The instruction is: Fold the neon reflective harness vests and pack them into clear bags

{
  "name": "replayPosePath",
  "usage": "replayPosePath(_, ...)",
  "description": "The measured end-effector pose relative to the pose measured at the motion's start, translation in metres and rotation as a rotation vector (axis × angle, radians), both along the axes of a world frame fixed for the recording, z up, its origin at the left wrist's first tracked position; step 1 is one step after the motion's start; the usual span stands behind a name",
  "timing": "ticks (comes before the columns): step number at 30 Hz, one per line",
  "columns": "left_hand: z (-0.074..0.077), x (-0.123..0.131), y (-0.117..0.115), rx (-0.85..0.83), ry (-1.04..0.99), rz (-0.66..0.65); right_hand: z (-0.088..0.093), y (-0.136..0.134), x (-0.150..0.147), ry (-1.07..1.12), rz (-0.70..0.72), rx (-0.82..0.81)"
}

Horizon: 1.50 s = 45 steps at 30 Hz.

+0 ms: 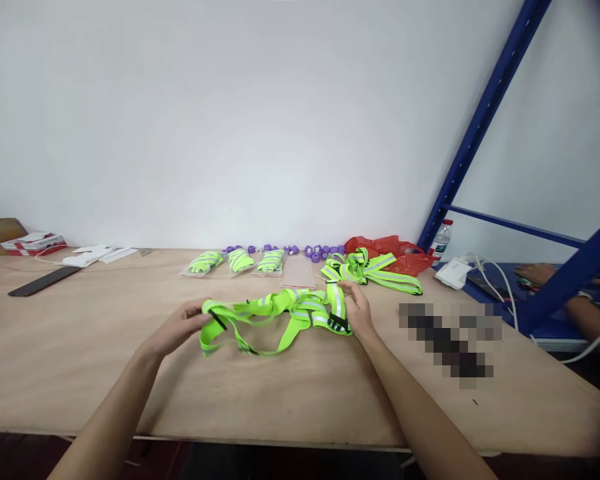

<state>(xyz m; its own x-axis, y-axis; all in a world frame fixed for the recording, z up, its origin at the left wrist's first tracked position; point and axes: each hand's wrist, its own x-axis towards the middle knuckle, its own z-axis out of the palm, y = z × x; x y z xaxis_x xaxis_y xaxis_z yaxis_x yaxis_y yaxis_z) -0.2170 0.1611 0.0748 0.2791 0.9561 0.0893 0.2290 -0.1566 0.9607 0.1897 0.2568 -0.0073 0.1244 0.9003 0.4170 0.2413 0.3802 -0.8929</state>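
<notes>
A neon-yellow reflective strap harness (303, 313) with silver stripes and black fittings stretches between my two hands above the wooden table. My left hand (187, 321) pinches a loop at its left end, beside a black slider. At the other end, my right hand (356, 307) grips a folded part of the straps next to a black buckle. The middle of the harness hangs in loose, tangled loops. Behind it, a second reflective harness (365, 268) lies loosely heaped. Several packed harnesses in clear bags (241, 261) sit to its left, near an unfilled-looking clear bag (299, 273).
Small purple rolls (320, 252) line the wall beside a red plastic bag (405, 253). A bottle (442, 239) and white adapter (453, 272) stand by the blue metal frame (480, 127). Another person's hand (535, 273) is at far right. A black strip (45, 281) lies left.
</notes>
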Motion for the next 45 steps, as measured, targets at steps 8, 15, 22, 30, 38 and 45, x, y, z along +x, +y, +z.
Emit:
replayPosePath(8,0.067,0.028,0.025,0.422,-0.398,0.384,0.020,-0.035,-0.045,-0.171,0.654,-0.204)
replayPosePath(15,0.068,0.107,0.040,0.380,-0.012,0.183,0.023,-0.037,-0.036,-0.212,0.222,0.086)
replayPosePath(22,0.042,0.180,0.037,0.459,0.211,-0.174,0.033,-0.046,-0.039,-0.162,0.282,0.216)
replayPosePath(30,0.007,0.151,0.009,0.561,0.531,-0.010,0.061,-0.039,-0.037,0.267,0.009,0.054)
replayPosePath(38,-0.036,0.115,0.031,0.380,0.666,0.343,0.141,-0.029,-0.035,0.491,0.020,0.238)
replayPosePath(45,0.004,0.080,0.048,0.425,0.435,0.528,0.190,-0.023,-0.007,0.428,-0.246,0.408)
